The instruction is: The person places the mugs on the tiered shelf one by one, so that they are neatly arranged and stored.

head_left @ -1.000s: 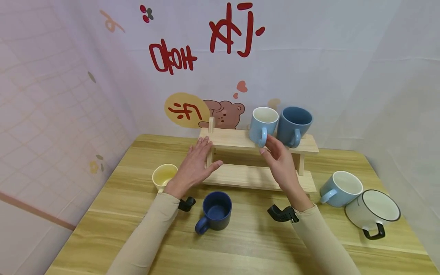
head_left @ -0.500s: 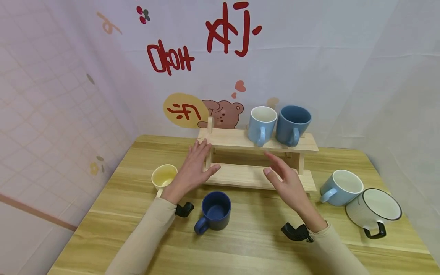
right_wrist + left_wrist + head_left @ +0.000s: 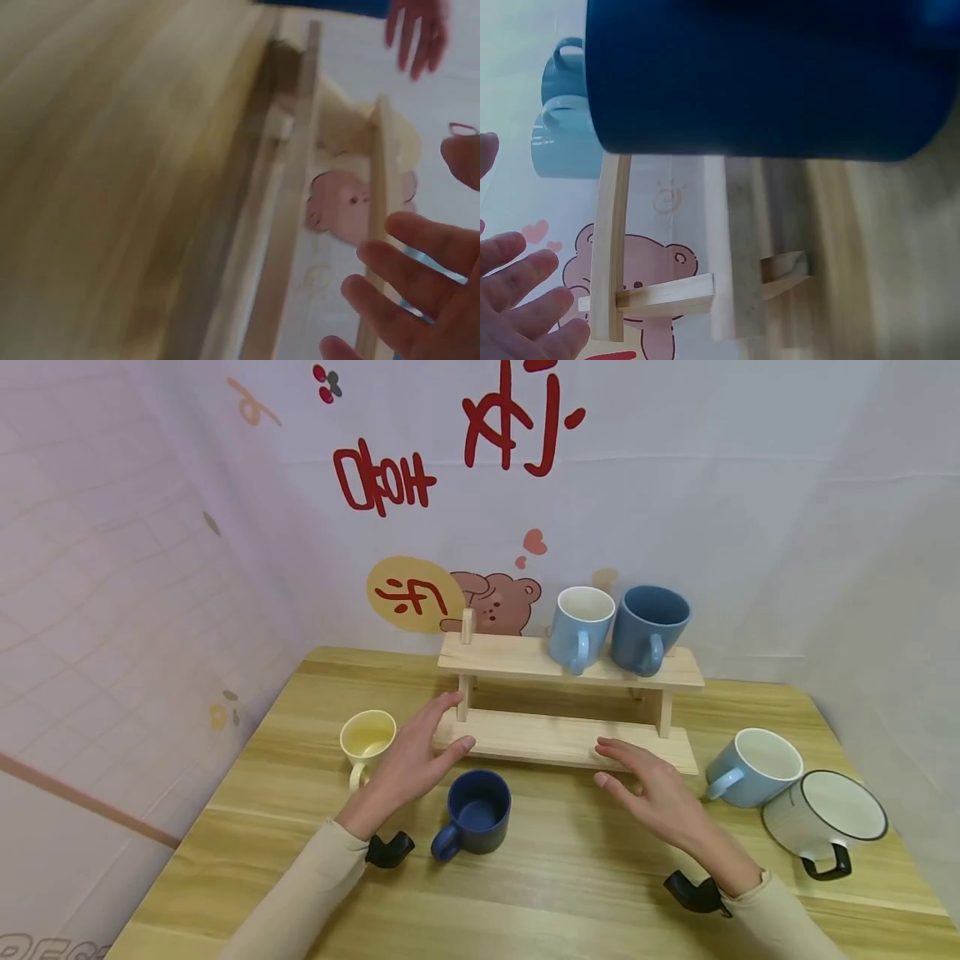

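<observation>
Two mugs stand upright on the upper board of a two-tier wooden rack point(image 3: 510, 652): a light blue mug point(image 3: 581, 631) and, to its right, a grey-blue mug point(image 3: 648, 631). My left hand point(image 3: 412, 752) holds nothing; its fingers reach toward the rack's left end, between a yellow mug point(image 3: 367, 735) and a navy mug point(image 3: 480, 814). That navy mug point(image 3: 765, 82) fills the top of the left wrist view. In front of the lower board, my right hand point(image 3: 660, 793) has its fingers spread, with nothing in it. The right wrist view shows its loose fingers point(image 3: 412, 277) before the rack.
On the right of the wooden table point(image 3: 555, 893) stand another light blue mug point(image 3: 753, 768) and a white enamel mug point(image 3: 825, 822) with a black rim and handle, close together. A printed cloth point(image 3: 712, 510) hangs behind the rack.
My right hand has left the light blue mug's handle on the upper board and moved down and to the right. The left hand has drawn back from the rack's left end.
</observation>
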Demonstrator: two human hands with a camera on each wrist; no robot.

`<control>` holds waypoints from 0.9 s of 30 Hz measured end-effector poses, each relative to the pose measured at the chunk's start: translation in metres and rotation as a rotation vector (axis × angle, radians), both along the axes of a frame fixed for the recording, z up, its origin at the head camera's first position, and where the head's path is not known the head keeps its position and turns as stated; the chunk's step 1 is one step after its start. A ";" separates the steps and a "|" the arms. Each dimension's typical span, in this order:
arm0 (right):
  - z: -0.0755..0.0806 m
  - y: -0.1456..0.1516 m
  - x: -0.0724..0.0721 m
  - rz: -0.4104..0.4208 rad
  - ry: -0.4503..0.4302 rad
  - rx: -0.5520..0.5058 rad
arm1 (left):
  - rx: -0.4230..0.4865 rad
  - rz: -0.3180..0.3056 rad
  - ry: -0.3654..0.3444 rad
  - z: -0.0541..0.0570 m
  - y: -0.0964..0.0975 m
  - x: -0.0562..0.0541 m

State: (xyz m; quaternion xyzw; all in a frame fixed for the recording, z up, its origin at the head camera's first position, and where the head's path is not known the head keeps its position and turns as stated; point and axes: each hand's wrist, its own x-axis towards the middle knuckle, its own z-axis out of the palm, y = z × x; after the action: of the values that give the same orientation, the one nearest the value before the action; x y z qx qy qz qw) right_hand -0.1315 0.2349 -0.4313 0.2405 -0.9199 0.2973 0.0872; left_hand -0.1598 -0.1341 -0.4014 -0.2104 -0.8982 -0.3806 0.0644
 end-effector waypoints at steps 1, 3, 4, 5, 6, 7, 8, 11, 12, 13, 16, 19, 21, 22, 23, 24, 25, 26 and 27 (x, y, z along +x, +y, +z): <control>-0.002 0.003 0.001 0.000 0.012 0.026 | 0.011 -0.007 0.005 -0.001 -0.001 0.003; -0.006 0.009 0.003 0.001 0.034 0.070 | 0.031 -0.019 0.012 -0.002 -0.005 0.009; -0.007 0.012 0.003 -0.001 0.045 0.088 | 0.036 -0.020 0.013 -0.004 -0.007 0.012; -0.009 0.014 0.004 -0.002 0.057 0.103 | 0.041 -0.020 0.011 -0.004 -0.009 0.015; -0.011 0.016 0.003 -0.003 0.070 0.117 | 0.043 -0.018 0.008 -0.005 -0.011 0.018; -0.012 0.018 0.003 -0.002 0.078 0.127 | 0.044 -0.017 0.007 -0.006 -0.014 0.021; -0.014 0.019 0.003 0.000 0.088 0.139 | 0.045 -0.016 0.007 -0.006 -0.016 0.024; -0.018 0.023 0.001 0.010 0.099 0.176 | 0.045 -0.024 0.002 -0.007 -0.022 0.033; -0.019 0.024 0.001 0.012 0.097 0.187 | 0.043 -0.032 0.006 -0.007 -0.023 0.036; -0.021 0.025 0.001 0.015 0.091 0.196 | 0.049 -0.042 0.010 -0.008 -0.025 0.038; -0.024 0.027 0.002 0.012 0.069 0.221 | 0.078 -0.074 -0.009 -0.010 -0.031 0.043; -0.025 0.027 0.003 0.008 0.056 0.238 | 0.122 -0.100 -0.062 -0.014 -0.037 0.046; -0.025 0.027 0.003 0.007 0.057 0.251 | 0.159 -0.123 -0.124 -0.016 -0.041 0.047; -0.025 0.027 0.003 0.007 0.059 0.256 | 0.178 -0.134 -0.159 -0.018 -0.043 0.048; -0.025 0.027 0.003 0.006 0.060 0.261 | 0.193 -0.141 -0.196 -0.019 -0.044 0.049; -0.025 0.027 0.003 0.005 0.063 0.265 | 0.204 -0.146 -0.230 -0.019 -0.046 0.050; -0.025 0.027 0.003 0.004 0.065 0.269 | 0.213 -0.150 -0.266 -0.020 -0.048 0.051; -0.025 0.027 0.003 0.004 0.067 0.272 | 0.217 -0.155 -0.298 -0.022 -0.050 0.053; -0.025 0.027 0.003 0.003 0.069 0.274 | 0.222 -0.156 -0.329 -0.023 -0.051 0.054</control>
State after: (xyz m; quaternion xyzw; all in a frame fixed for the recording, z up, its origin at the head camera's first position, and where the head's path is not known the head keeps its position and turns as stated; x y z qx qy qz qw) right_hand -0.1280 0.2614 -0.4565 0.2618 -0.9479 0.1606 0.0847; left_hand -0.1053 -0.1852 -0.4242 -0.2061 -0.8301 -0.5102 -0.0899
